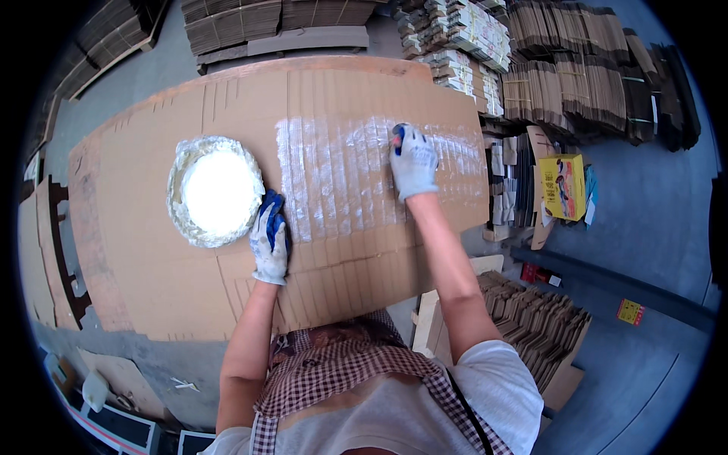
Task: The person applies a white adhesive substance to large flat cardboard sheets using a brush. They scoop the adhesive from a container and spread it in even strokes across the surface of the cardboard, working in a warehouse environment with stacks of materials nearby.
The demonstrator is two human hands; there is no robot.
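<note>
A large flat sheet of brown cardboard (334,262) lies on the table, with wet-looking whitish streaks (334,174) smeared across its middle and right. On those streaks, toward the far side, my right hand (415,163) in a white and blue glove is closed; a bit of something reddish shows by its fingertips, but its kind is hidden. My left hand (270,241), gloved alike, rests on the cardboard with its fingers stretched out, beside the right rim of a round basin (179,220). The basin has a crinkled, coated rim and bright white contents.
Bundled cardboard stacks (243,26) stand on pallets beyond the table; more stacks (569,83) fill the far right. A yellow box (562,186) sits right of the table. Folded cardboard (531,318) stands near my right elbow. A dark beam (622,284) crosses the floor.
</note>
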